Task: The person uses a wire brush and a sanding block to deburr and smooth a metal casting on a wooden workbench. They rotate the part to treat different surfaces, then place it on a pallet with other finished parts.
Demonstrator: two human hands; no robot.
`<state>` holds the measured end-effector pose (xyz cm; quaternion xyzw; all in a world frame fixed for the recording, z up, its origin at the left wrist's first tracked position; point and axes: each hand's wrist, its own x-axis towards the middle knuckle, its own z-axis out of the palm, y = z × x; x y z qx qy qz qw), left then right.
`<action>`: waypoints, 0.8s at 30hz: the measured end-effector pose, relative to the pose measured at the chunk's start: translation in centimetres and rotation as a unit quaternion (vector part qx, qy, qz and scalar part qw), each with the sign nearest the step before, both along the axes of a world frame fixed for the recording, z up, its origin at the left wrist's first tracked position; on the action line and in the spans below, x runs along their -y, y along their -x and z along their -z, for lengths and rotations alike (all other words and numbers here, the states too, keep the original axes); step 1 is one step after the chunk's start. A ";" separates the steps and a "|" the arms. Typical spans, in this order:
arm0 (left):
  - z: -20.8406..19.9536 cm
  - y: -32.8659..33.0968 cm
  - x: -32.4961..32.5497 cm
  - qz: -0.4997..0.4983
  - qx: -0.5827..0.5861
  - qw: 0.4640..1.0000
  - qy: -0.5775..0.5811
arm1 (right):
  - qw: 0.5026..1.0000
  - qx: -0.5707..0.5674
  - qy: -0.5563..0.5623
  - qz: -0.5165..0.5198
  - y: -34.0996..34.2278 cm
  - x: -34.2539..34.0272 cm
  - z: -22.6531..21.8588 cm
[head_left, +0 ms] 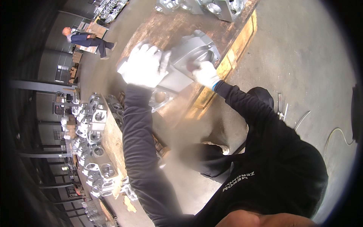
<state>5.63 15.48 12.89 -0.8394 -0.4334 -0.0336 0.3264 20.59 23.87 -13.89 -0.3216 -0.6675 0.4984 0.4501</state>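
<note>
A grey metal casting [192,49] with a round, bowl-like opening and a flat flange lies on a wooden workbench [157,28]. My left hand [145,66], in a white glove, grips the casting's left side, fingers curled over it and thumb toward the middle. Glare washes out part of that glove. At the casting's near right side is my right hand [207,74], also gloved in white, with a blue band at the wrist. Its fingers are closed by the opening, on something small, dark and reddish that blur hides. Another casting with a round hole [159,99] lies just nearer.
More castings [211,8] stand at the bench's far end. To the left, many metal castings [97,151] crowd around a wooden board [113,142]. A person [89,39] in dark clothes is at the upper left. Tools [280,108] and a thin hose [334,130] lie on the floor.
</note>
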 end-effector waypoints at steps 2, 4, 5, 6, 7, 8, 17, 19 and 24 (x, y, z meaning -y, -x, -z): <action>0.2 0.2 0.0 0.013 0.009 1.000 0.005 | 0.922 0.200 -0.323 0.070 -1.7 1.1 -1.0; 0.3 0.2 -0.2 0.025 0.020 0.999 -0.003 | 0.924 0.228 -0.295 0.085 -2.4 2.1 -1.9; 0.3 0.1 -0.3 0.027 0.018 0.999 -0.011 | 0.924 0.242 -0.270 0.119 -2.4 2.2 -2.4; 0.3 0.1 -0.5 0.019 -0.003 1.000 -0.004 | 0.942 0.211 -0.238 0.103 -2.1 2.2 -2.8; 0.3 0.0 -0.6 0.019 0.000 1.000 -0.008 | 0.958 0.188 -0.182 0.115 -1.8 1.8 -3.0; 0.2 -0.1 -0.4 0.013 0.000 1.000 -0.013 | 0.972 0.176 -0.114 0.105 -1.2 1.8 -3.2; 0.4 -0.4 0.3 -0.040 -0.011 0.999 0.005 | 0.898 -0.378 0.212 -0.075 -0.8 0.6 -0.7; 0.4 0.0 0.1 -0.027 -0.005 1.000 0.012 | 0.986 -0.146 0.077 -0.011 -0.6 1.3 -0.4; 1.3 -1.0 1.4 -0.007 0.035 0.995 -0.095 | 0.931 0.285 -0.205 0.097 -1.5 0.7 -0.2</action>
